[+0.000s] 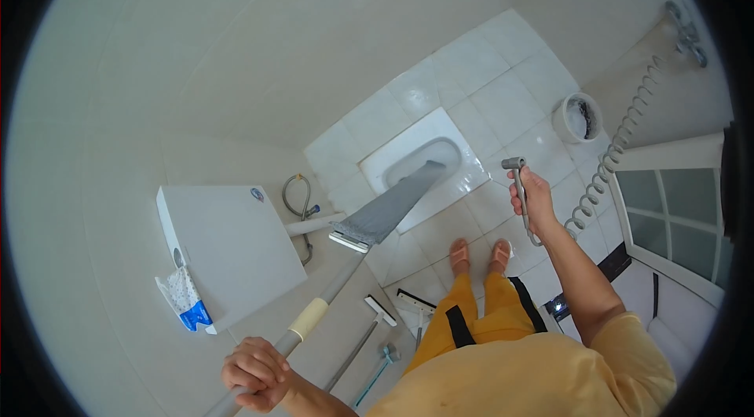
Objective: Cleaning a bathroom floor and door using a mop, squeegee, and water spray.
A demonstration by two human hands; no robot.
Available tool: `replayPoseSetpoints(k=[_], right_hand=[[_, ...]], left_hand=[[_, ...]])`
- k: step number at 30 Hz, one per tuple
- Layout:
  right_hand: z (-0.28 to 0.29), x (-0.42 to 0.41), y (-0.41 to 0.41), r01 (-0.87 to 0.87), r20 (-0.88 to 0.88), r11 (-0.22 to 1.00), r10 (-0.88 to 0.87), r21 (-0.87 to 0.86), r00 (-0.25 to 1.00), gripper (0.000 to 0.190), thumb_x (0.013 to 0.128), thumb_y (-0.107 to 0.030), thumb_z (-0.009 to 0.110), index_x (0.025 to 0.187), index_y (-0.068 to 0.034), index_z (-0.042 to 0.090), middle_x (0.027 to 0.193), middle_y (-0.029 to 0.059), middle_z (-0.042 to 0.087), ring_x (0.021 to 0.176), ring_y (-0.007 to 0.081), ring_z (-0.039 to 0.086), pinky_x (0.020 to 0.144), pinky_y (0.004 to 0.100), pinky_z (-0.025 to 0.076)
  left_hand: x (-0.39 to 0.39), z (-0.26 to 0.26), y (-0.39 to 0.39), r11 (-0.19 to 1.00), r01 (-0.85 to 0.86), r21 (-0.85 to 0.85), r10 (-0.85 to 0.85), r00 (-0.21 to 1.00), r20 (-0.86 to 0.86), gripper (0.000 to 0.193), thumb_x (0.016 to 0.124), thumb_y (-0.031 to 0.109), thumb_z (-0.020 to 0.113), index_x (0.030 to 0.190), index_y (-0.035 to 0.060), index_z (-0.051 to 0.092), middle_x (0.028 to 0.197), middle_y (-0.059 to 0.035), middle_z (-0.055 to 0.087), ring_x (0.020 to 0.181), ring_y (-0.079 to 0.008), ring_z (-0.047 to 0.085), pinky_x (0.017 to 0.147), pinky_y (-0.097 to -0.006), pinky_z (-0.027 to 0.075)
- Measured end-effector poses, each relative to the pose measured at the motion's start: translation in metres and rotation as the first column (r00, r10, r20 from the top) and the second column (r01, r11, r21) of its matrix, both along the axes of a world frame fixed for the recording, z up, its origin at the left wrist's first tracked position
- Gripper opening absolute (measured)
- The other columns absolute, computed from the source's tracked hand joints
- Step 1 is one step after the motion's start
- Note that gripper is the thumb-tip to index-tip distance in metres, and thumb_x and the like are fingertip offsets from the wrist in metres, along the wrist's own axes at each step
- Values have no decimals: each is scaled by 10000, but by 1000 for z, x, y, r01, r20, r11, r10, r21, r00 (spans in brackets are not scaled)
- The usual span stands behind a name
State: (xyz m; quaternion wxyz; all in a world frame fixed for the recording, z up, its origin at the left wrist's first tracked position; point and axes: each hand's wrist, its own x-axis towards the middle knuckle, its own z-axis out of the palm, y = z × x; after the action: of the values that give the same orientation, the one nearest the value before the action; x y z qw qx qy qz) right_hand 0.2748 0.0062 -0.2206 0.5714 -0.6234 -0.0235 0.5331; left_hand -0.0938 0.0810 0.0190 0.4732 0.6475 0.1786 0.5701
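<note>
My left hand [256,373] is wrapped around the grey pole [341,278] of a mop, which slants up and away from me. A grey cloth mop pad [386,208] hangs from its white clamp [349,241], its far end overlapping the basin of a white squat toilet [377,169] in this view. Whether the cloth touches the basin, I cannot tell. On the right, my right hand [535,199] grips a grey handheld sprayer [518,181] by its handle, nozzle end uppermost. From its lower end a coiled hose [612,149] rises to the wall tap [686,40].
A white bucket [576,118] with suds and something dark stands by the right wall. At left, a cistern [235,252] carries a tissue pack [188,299]. Two squeegees [380,311] and a turquoise-handled brush [386,358] stand near my legs. A glazed white door [665,211] is at right.
</note>
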Motion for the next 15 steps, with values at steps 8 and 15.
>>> replayPoseSetpoints(k=[8, 15], right_hand=[[3, 2, -7, 28, -22, 998, -29, -48, 999, 371, 910, -383, 416, 916, -35, 546, 586, -4, 479, 411, 64, 403, 354, 202, 308], [1, -9, -13, 101, 107, 995, -98, -24, 989, 380, 906, -390, 426, 915, -31, 550, 586, -5, 479, 419, 62, 406, 357, 201, 312]], left_hand=[[-8, -2, 9, 1000, 16, 10, -16, 1000, 6, 379, 865, 337, 505, 590, 127, 350, 417, 27, 387, 319, -47, 372, 318, -163, 359], [-16, -4, 21, 1000, 12, 2, -12, 1000, 15, 367, 887, 316, 462, 597, 128, 339, 432, 17, 374, 328, -51, 336, 337, -165, 363]])
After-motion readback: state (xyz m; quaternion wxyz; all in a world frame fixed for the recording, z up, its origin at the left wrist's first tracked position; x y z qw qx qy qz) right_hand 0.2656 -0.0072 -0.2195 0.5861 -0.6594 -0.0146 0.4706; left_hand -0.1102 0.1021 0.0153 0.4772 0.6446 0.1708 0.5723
